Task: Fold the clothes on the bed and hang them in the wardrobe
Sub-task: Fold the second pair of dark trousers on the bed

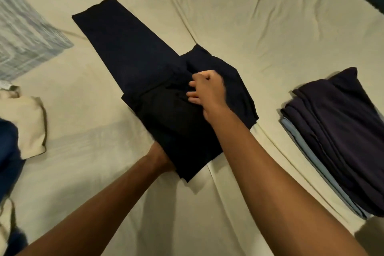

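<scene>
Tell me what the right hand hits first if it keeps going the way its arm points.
The right hand already rests on the dark trousers. Pushed up-left along them, it would probably meet only more trouser leg, then bare sheet.

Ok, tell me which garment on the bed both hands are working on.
The dark navy trousers mid-bed, under both hands; the folded purple stack and cream garment lie untouched.

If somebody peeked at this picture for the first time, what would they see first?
Probably the big dark garment spread in the middle of the pale bed sheet, with the right hand on top and the left hand tucked under its near edge. Next, the folded pile on the right.
</scene>
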`<state>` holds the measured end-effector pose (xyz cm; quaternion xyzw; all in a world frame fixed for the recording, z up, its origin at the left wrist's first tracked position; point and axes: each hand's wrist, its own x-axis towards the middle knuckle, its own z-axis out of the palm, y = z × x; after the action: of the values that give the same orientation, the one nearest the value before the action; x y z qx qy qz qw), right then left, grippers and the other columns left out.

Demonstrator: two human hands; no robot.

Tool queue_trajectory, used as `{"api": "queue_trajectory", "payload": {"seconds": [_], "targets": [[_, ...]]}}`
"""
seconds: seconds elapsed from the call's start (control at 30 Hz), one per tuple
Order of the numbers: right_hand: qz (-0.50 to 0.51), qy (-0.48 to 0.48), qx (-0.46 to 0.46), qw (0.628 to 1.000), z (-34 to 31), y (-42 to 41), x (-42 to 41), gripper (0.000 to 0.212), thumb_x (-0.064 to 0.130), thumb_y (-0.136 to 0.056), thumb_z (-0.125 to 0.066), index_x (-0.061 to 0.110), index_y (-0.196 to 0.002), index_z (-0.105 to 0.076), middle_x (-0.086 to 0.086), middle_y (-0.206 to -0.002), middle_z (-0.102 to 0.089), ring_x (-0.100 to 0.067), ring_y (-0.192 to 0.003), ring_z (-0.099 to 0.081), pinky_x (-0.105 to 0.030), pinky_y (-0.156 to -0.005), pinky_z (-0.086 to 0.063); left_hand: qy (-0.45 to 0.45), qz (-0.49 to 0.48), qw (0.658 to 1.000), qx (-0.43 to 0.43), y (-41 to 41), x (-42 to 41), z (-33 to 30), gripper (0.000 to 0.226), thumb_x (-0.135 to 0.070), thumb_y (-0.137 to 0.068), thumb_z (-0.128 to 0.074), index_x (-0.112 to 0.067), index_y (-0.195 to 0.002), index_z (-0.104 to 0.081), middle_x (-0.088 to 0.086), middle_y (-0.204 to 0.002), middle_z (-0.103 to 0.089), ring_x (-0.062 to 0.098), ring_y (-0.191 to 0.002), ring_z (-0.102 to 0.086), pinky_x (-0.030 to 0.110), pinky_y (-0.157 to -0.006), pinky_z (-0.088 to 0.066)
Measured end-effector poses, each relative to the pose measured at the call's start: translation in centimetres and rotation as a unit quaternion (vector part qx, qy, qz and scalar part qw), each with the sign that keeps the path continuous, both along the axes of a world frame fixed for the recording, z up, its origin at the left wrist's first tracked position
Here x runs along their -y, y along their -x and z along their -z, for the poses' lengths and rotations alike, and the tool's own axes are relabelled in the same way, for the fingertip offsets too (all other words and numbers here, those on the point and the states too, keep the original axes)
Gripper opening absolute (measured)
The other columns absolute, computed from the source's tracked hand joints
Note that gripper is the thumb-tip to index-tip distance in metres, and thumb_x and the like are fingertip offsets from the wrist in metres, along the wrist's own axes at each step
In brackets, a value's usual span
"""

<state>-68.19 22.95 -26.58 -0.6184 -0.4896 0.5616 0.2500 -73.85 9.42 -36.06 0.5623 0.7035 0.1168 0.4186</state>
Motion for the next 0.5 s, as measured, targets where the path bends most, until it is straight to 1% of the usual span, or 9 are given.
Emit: {"api": "queue_trajectory", "payload": {"seconds": [0.07, 0.13, 0.17, 0.23, 0.27, 0.3, 0.4, 0.43, 0.5], "targets": [[-0.044, -0.201, 0.132, 0.970, 0.8, -2.6, -0.3, 0.010, 0.020, -0.092, -0.052, 0.021, -0.086, -0.059, 0.008, -0.086, -0.067, -0.019, -0.084, -0.064, -0.038, -0.077, -0.053, 0.046, 0.044, 0.991, -0.120, 0.8, -0.1, 0.0, 0.081, -0.052, -0.086, -0.070, -0.029, -0.152, -0.030, 0.001, -0.154, -0.033, 0.018, -0.140, -0.032, 0.028, -0.116, -0.023], [-0.071, -0.307, 0.240, 0.918, 1.7, -5.5, -0.7, 0.014, 0.019, -0.091, -0.054, 0.018, -0.103, -0.061, 0.002, -0.105, -0.064, -0.023, -0.100, -0.058, -0.038, -0.087, -0.046, 0.001, 0.073, 0.986, -0.147, 0.6, 0.3, -1.4, 0.083, -0.049, -0.086, -0.072, -0.026, -0.153, -0.029, 0.003, -0.155, -0.034, 0.023, -0.143, -0.031, 0.032, -0.118, -0.020], [-0.081, -0.313, 0.275, 0.905, 2.4, -6.8, -1.2, 0.023, 0.020, -0.091, -0.055, 0.017, -0.114, -0.059, -0.001, -0.116, -0.061, -0.026, -0.109, -0.055, -0.041, -0.091, -0.044, -0.058, 0.069, 0.987, -0.136, 0.5, 0.5, -1.5, 0.086, -0.046, -0.082, -0.077, -0.022, -0.151, -0.032, 0.008, -0.150, -0.041, 0.028, -0.138, -0.040, 0.035, -0.116, -0.029], [-0.092, -0.241, 0.321, 0.911, 3.2, -9.0, -2.7, 0.039, 0.030, -0.093, -0.056, 0.016, -0.130, -0.051, -0.006, -0.131, -0.056, -0.032, -0.121, -0.049, -0.045, -0.097, -0.041, -0.245, 0.041, 0.957, -0.148, 0.6, 1.0, -0.9, 0.088, -0.049, -0.062, -0.091, -0.016, -0.131, -0.046, 0.014, -0.114, -0.067, 0.030, -0.103, -0.067, 0.037, -0.086, -0.057], [-0.104, -0.187, 0.328, 0.920, 3.3, -9.8, -3.3, 0.045, 0.036, -0.094, -0.056, 0.016, -0.134, -0.048, -0.008, -0.133, -0.055, -0.034, -0.123, -0.049, -0.046, -0.099, -0.041, -0.328, 0.014, 0.930, -0.165, 0.5, 1.3, -0.4, 0.078, -0.055, -0.066, -0.086, -0.015, -0.121, -0.047, 0.012, -0.098, -0.071, 0.026, -0.089, -0.069, 0.035, -0.070, -0.059], [-0.118, -0.135, 0.324, 0.929, 3.5, -10.4, -3.9, 0.050, 0.042, -0.095, -0.056, 0.014, -0.135, -0.046, -0.010, -0.133, -0.056, -0.034, -0.124, -0.051, -0.046, -0.100, -0.042, -0.353, 0.015, 0.920, -0.169, 0.7, 1.6, 0.0, 0.066, -0.060, -0.076, -0.071, -0.015, -0.118, -0.047, 0.010, -0.092, -0.071, 0.022, -0.086, -0.068, 0.033, -0.066, -0.059], [-0.135, -0.091, 0.301, 0.940, 3.7, -11.1, -4.9, 0.053, 0.046, -0.096, -0.057, 0.011, -0.134, -0.049, -0.009, -0.129, -0.060, -0.033, -0.119, -0.055, -0.041, -0.096, -0.045, -0.334, -0.029, 0.931, -0.147, 1.1, 2.9, 0.7, 0.054, -0.046, -0.084, -0.047, -0.017, -0.130, -0.044, 0.011, -0.112, -0.068, 0.019, -0.107, -0.057, 0.034, -0.103, -0.041], [-0.124, -0.084, 0.282, 0.948, 3.6, -11.1, -5.1, 0.050, 0.045, -0.095, -0.058, 0.011, -0.130, -0.052, -0.008, -0.125, -0.061, -0.031, -0.115, -0.057, -0.038, -0.093, -0.045, -0.324, -0.051, 0.933, -0.148, 1.6, 3.2, 1.3, 0.052, -0.040, -0.086, -0.046, -0.016, -0.132, -0.046, 0.010, -0.119, -0.065, 0.021, -0.115, -0.049, 0.038, -0.109, -0.031], [-0.102, -0.066, 0.248, 0.961, 3.9, -11.1, -5.6, 0.037, 0.041, -0.095, -0.061, 0.010, -0.117, -0.060, -0.004, -0.110, -0.064, -0.027, -0.105, -0.059, -0.033, -0.083, -0.045, -0.300, -0.134, 0.933, -0.146, 2.5, 3.7, 1.3, 0.038, -0.029, -0.082, -0.044, -0.009, -0.111, -0.060, 0.013, -0.108, -0.063, 0.031, -0.111, -0.049, 0.044, -0.100, -0.035]]}}
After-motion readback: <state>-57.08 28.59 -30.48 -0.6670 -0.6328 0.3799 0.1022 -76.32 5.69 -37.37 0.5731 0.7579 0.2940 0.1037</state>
